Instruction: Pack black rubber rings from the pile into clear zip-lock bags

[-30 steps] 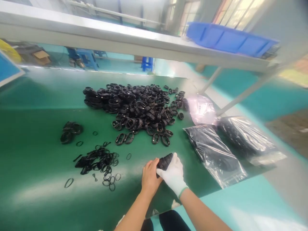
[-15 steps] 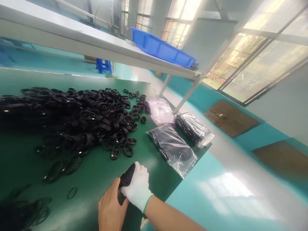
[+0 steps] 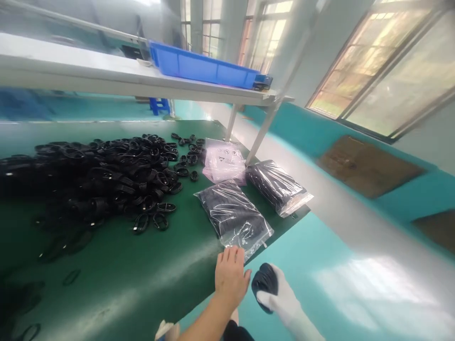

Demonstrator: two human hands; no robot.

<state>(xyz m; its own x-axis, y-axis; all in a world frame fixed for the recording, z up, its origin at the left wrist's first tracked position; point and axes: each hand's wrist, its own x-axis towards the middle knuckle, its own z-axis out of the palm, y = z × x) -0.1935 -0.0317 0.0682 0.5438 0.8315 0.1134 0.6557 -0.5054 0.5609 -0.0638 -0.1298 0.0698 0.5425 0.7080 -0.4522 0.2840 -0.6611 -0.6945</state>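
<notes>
My left hand (image 3: 230, 275), bare, reaches to the near end of a clear plastic bag (image 3: 236, 213) packed with black items. Its fingers are stretched forward at the bag's edge with the thumb apart; whether they press on the plastic is hard to tell. In a white glove, my right hand (image 3: 282, 296) is closed around a bundle of black bands (image 3: 265, 286), out past the table edge above the floor. A second filled clear bag (image 3: 275, 184) lies to the right. Left of the bags spreads a big heap of black looped bands (image 3: 121, 175).
Pink plastic bags (image 3: 223, 161) lie behind the filled ones, near the shelf leg (image 3: 263, 130). A blue bin (image 3: 202, 64) stands on the raised white shelf. The green table (image 3: 159, 265) ends in a slanting edge at right. Flat cardboard (image 3: 369, 166) leans by the wall.
My right hand has carried the black bundle rightward, off the table's edge. My left hand has let go of the bundle and moved right to the filled bag. The view has turned.
</notes>
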